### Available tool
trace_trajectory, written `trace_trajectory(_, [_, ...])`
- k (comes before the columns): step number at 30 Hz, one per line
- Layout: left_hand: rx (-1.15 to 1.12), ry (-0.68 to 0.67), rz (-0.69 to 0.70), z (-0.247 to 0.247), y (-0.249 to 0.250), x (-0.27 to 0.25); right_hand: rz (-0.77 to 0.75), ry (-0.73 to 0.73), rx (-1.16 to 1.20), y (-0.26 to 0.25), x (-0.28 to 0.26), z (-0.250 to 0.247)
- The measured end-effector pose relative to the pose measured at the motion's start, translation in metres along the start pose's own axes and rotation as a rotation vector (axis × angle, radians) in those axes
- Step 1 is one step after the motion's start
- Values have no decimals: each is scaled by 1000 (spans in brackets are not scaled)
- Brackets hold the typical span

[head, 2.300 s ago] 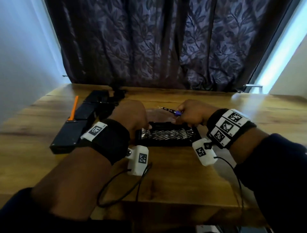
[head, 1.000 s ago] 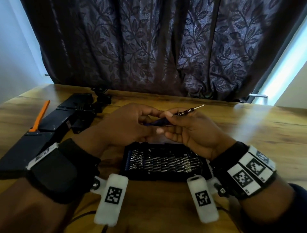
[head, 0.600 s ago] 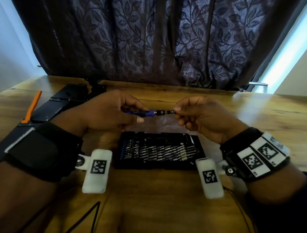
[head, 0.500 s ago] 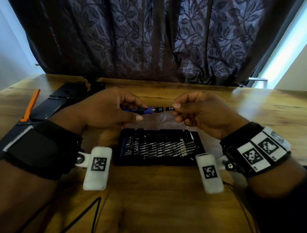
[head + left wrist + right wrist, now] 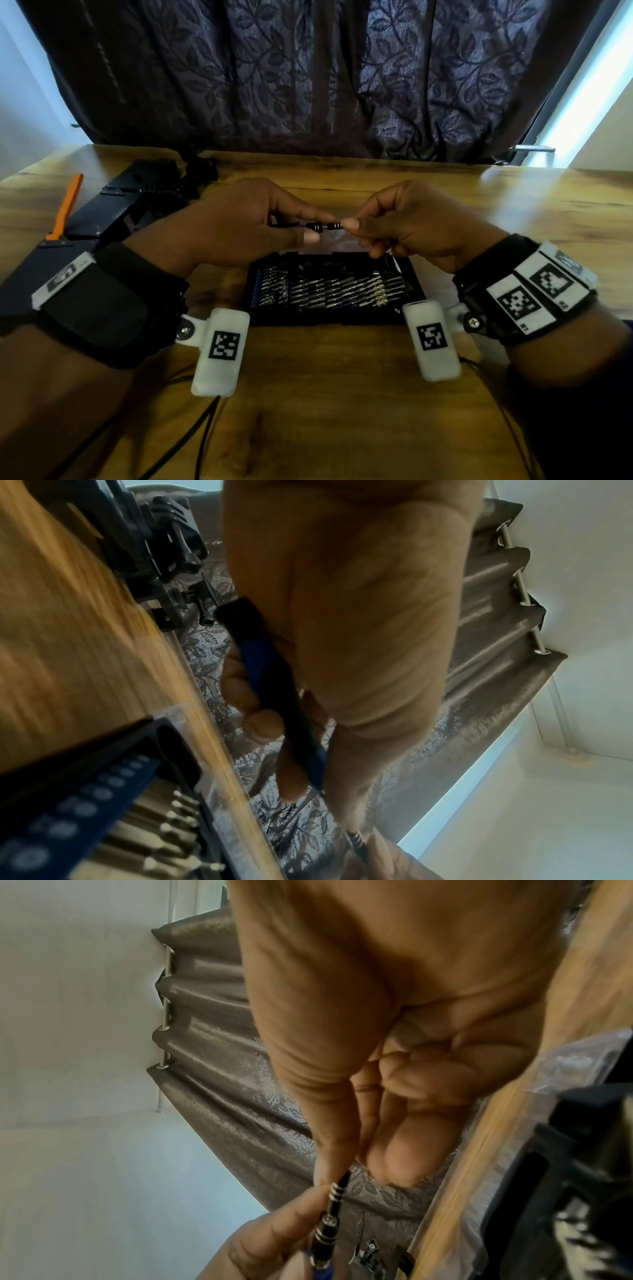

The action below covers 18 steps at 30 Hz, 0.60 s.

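A slim precision screwdriver (image 5: 317,227) with a blue and black handle (image 5: 274,685) lies level in the air between both hands. My left hand (image 5: 308,233) grips its handle, fingers curled round it. My right hand (image 5: 352,226) pinches the black ringed front end (image 5: 330,1221) between thumb and forefinger; whatever sits at the very tip is hidden by those fingertips. Below the hands, an open black bit case (image 5: 329,318) with rows of several metal bits lies on the wooden table (image 5: 342,411).
Flat black devices (image 5: 102,219) and an orange pry tool (image 5: 66,209) lie at the left of the table. The case's clear lid (image 5: 339,243) lies behind it. A dark leaf-patterned curtain (image 5: 308,75) hangs along the far edge. Black cables (image 5: 191,428) trail near me.
The hands lifted from the bit case. The screwdriver swung from pointing up-right to level, handle now in the left hand. The right hand's pinch moved closer to the left hand.
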<state>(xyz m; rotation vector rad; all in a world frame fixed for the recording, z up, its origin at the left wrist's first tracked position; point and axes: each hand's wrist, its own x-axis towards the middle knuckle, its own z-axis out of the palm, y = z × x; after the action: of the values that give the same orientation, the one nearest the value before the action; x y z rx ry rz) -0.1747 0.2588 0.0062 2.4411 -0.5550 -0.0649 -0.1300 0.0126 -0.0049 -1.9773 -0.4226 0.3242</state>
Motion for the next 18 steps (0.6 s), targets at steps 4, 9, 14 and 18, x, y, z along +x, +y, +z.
trace_trajectory(4, [-24,36,-15,-1,-2,1,-3,-30,-23,0,1,-2])
trace_trajectory(9, [-36,63,-22,0,-1,2,-1,-42,-13,-1,1,-3])
trace_trajectory(14, [-40,73,-43,-2,-3,2,-2,-6,-9,-1,1,-7])
trace_trajectory(18, [-131,152,-29,-7,-6,2,34,78,59,0,1,-17])
